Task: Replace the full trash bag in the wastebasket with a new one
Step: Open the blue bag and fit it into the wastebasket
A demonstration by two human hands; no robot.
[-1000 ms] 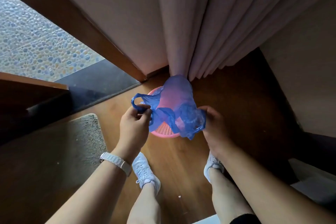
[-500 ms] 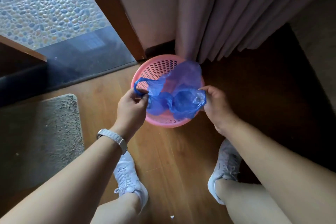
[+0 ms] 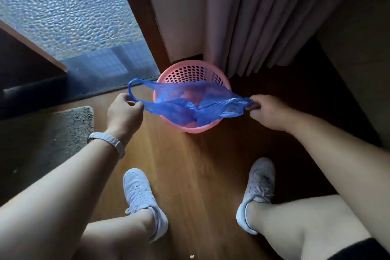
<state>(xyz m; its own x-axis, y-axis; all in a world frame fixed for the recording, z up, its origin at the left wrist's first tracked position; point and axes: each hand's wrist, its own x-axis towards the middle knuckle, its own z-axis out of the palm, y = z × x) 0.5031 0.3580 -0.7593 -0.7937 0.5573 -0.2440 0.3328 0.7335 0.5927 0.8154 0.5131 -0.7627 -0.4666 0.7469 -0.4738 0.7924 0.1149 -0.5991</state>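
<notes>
Standing nearest: two white sneakers (image 3: 143,198) on wood floor (image 3: 190,164). Left hand (image 3: 124,112) and right hand (image 3: 268,112) each pinch one end of blue trash bag (image 3: 190,103), stretched over pink wastebasket (image 3: 193,72). Beyond: curtain (image 3: 253,17).

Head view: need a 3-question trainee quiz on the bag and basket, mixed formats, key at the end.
1. True or false: the blue bag already lines the pink wastebasket, its edge folded over the rim.
2. Multiple choice: the bag's free handle loop sticks out near which hand? A) left hand B) right hand C) neither
3. Fill in: the basket stands on the wooden floor beside the hanging ____.

Key
1. False: the bag is stretched between both hands above the basket's opening.
2. A
3. curtain
</notes>
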